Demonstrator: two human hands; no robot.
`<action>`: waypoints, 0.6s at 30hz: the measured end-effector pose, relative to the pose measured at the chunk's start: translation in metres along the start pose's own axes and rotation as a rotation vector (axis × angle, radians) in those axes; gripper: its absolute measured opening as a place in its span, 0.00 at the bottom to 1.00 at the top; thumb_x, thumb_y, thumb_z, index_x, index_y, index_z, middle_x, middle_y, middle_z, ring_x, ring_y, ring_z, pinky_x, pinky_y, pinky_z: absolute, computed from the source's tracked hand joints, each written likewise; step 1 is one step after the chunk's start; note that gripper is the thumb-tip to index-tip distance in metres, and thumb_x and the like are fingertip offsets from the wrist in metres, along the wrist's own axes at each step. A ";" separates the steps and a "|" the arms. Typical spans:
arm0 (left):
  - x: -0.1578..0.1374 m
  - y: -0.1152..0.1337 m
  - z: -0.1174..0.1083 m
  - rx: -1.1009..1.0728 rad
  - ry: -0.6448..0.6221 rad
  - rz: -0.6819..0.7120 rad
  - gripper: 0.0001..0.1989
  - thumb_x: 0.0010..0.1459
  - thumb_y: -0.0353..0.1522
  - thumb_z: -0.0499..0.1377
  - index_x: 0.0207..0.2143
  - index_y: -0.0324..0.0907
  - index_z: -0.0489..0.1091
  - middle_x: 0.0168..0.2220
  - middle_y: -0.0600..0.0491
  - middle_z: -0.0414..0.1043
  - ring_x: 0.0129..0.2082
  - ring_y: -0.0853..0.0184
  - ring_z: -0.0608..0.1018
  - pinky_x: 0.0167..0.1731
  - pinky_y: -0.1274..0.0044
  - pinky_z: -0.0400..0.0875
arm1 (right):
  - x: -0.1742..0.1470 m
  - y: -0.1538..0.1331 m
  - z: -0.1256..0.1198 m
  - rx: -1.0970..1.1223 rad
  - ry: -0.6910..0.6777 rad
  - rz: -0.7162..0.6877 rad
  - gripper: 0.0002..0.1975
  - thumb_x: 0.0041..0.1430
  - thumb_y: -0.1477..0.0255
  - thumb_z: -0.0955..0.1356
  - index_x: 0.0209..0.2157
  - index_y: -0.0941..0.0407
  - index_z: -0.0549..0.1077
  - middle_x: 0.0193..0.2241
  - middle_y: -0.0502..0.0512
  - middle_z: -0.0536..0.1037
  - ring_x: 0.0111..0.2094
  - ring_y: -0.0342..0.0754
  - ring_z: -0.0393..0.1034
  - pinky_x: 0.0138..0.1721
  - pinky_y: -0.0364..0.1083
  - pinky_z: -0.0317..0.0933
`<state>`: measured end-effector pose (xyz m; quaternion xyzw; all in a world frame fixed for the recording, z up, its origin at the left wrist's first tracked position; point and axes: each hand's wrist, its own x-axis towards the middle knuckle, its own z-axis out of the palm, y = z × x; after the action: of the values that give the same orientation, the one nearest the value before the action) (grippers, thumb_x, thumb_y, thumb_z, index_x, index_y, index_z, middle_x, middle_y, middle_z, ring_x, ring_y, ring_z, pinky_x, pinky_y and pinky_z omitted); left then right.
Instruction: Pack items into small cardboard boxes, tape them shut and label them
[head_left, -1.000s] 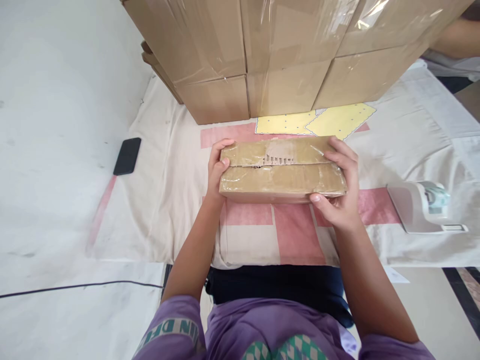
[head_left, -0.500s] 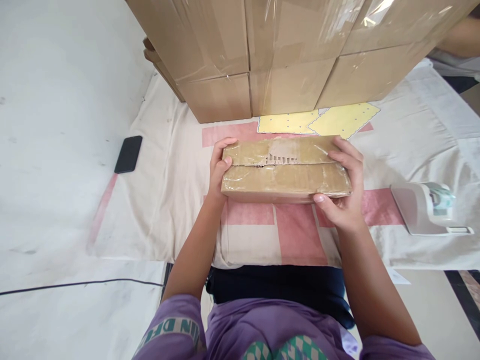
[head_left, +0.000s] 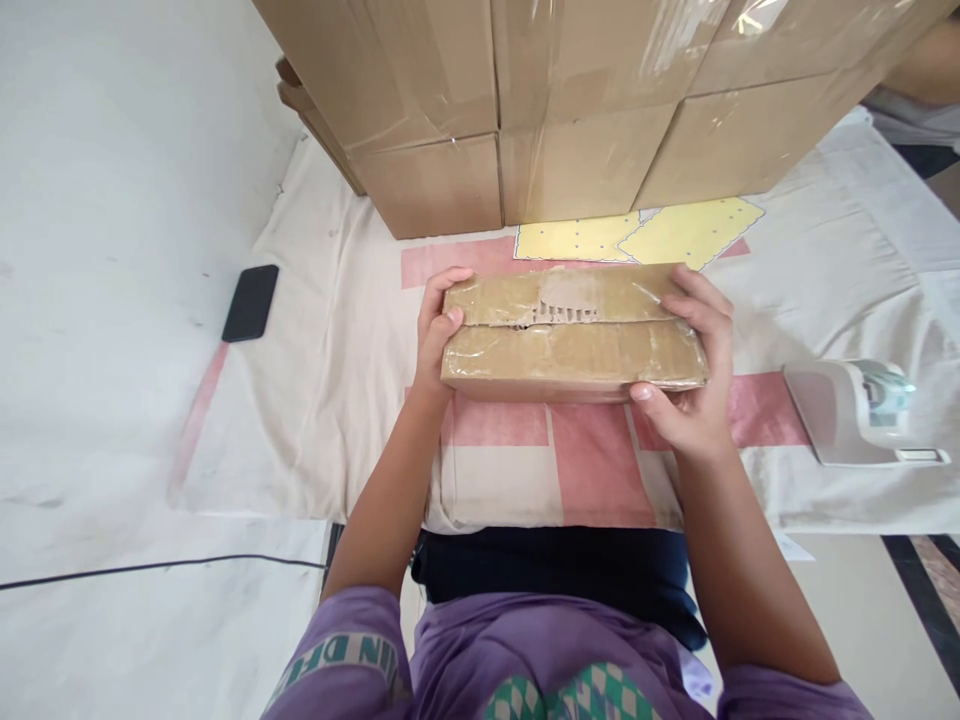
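Observation:
Between my two hands is a small cardboard box (head_left: 574, 350), sealed with clear tape. Along its upper seam the cardboard is torn, showing the corrugated layer. My left hand (head_left: 440, 330) grips the box's left end, thumb on the taped face and fingers round the far edge. On the right end my right hand (head_left: 697, 350) is closed, its thumb at the near lower edge and its fingers over the far corner. Just beyond the box lie two yellow scalloped paper pieces (head_left: 690, 232), overlapping on the cloth. Whether the box rests on the table I cannot tell.
Large taped cardboard boxes (head_left: 585, 160) stand stacked at the back. A black phone (head_left: 251, 303) lies on the cloth-covered table (head_left: 315, 400) at left, by the white wall (head_left: 112, 250). At right sits a white tape dispenser (head_left: 847, 415). Part of another person's arm (head_left: 930, 70) shows top right.
Both hands keep their hold on the small box, which is nearly still. The view has shifted very slightly, and my right fingers sit a touch further right.

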<state>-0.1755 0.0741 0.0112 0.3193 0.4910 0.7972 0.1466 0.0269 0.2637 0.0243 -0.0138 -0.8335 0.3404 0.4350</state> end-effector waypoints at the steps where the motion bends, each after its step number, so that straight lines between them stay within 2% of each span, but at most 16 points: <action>1: 0.000 0.000 0.000 0.001 -0.001 0.002 0.19 0.57 0.46 0.64 0.48 0.50 0.74 0.48 0.51 0.69 0.47 0.62 0.74 0.47 0.71 0.71 | 0.000 0.000 0.000 0.000 -0.001 0.000 0.39 0.53 0.41 0.70 0.62 0.43 0.63 0.66 0.57 0.64 0.68 0.70 0.55 0.67 0.76 0.48; 12: 0.002 -0.002 -0.002 0.039 -0.020 0.010 0.22 0.55 0.49 0.65 0.48 0.50 0.72 0.47 0.51 0.69 0.51 0.56 0.75 0.51 0.66 0.71 | 0.001 0.000 -0.002 -0.038 -0.010 -0.010 0.36 0.56 0.41 0.68 0.62 0.40 0.63 0.65 0.58 0.64 0.67 0.72 0.56 0.66 0.77 0.50; 16: 0.005 0.005 -0.001 -0.015 -0.079 -0.018 0.16 0.53 0.44 0.67 0.41 0.49 0.71 0.46 0.51 0.69 0.48 0.57 0.75 0.49 0.67 0.71 | 0.001 0.000 -0.003 -0.087 -0.015 -0.004 0.33 0.54 0.40 0.68 0.57 0.40 0.66 0.61 0.60 0.67 0.64 0.73 0.60 0.64 0.77 0.53; 18: 0.006 0.011 -0.004 -0.043 -0.149 -0.038 0.16 0.52 0.44 0.68 0.37 0.48 0.70 0.44 0.51 0.69 0.48 0.57 0.76 0.48 0.66 0.72 | 0.001 0.002 -0.003 -0.094 0.004 -0.036 0.33 0.52 0.40 0.69 0.55 0.42 0.68 0.58 0.60 0.68 0.62 0.74 0.62 0.62 0.78 0.55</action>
<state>-0.1820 0.0695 0.0221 0.3651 0.4677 0.7785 0.2046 0.0283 0.2670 0.0251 -0.0199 -0.8479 0.2929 0.4414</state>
